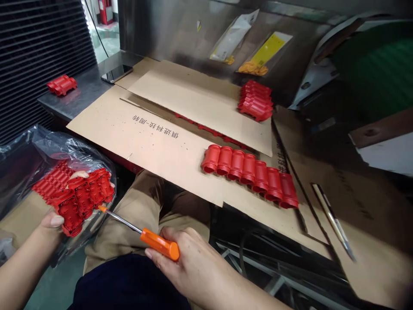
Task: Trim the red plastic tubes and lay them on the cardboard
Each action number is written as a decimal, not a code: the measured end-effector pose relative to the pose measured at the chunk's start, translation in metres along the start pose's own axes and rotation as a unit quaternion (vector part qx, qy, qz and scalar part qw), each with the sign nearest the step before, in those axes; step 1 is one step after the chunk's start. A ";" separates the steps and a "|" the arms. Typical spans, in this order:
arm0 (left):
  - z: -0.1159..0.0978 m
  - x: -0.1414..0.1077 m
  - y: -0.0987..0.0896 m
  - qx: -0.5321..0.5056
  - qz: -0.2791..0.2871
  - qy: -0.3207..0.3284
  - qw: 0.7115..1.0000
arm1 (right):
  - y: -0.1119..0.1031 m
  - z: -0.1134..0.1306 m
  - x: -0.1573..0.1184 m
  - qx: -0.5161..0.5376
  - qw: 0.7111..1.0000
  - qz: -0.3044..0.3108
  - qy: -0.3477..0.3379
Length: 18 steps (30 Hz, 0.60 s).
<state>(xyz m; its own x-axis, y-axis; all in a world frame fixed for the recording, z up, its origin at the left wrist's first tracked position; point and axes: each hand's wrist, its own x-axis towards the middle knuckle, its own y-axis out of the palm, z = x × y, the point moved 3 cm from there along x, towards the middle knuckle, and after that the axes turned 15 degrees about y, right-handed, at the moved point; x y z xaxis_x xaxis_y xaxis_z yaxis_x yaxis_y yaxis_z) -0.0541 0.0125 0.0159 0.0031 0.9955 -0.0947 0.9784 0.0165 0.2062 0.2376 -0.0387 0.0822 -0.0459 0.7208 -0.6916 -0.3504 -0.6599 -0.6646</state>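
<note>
Plainly, both hands were occupied. The left hand [52, 224] was closed around the edges of a red strip [84, 200], thumb at its near end and fingertips showing along the far side; the strip itself hid the rest of its fingers. The right hand [190, 254] gripped the handle of an orange tool [159, 244], its shaft aimed toward the left hand and its orange tip at the strip's lower edge, though whether it touched could not be told.

Just beyond the left hand, a clear bag [61, 142] held more red parts [53, 181], partly blocked by the strip. Ahead of both hands lay cardboard [106, 125], with a raised sheet [180, 88] covering red pieces [206, 128] except along its near edge. Ahead and to the right of the right hand stood a red row [248, 168]; farther beyond it sat a red stack [256, 101]. Well beyond the left hand lay a phone [116, 73].
</note>
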 end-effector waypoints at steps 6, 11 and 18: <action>0.011 -0.001 -0.014 -0.036 -0.051 0.006 0.998 | -0.003 0.004 -0.003 0.002 1.000 0.016 -0.013; 0.023 -0.002 -0.029 -0.067 -0.055 0.025 0.996 | -0.007 0.008 -0.001 -0.010 1.000 0.021 -0.007; 0.022 0.005 -0.028 -0.110 -0.033 0.070 0.991 | -0.010 0.015 -0.011 -0.024 0.998 0.056 0.000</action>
<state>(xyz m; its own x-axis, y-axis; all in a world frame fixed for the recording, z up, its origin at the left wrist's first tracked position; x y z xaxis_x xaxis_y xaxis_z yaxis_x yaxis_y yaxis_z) -0.0775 0.0153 -0.0115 -0.1041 0.9944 0.0180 0.9065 0.0875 0.4129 0.2275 -0.0367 0.1013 -0.0833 0.6415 -0.7626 -0.2984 -0.7462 -0.5951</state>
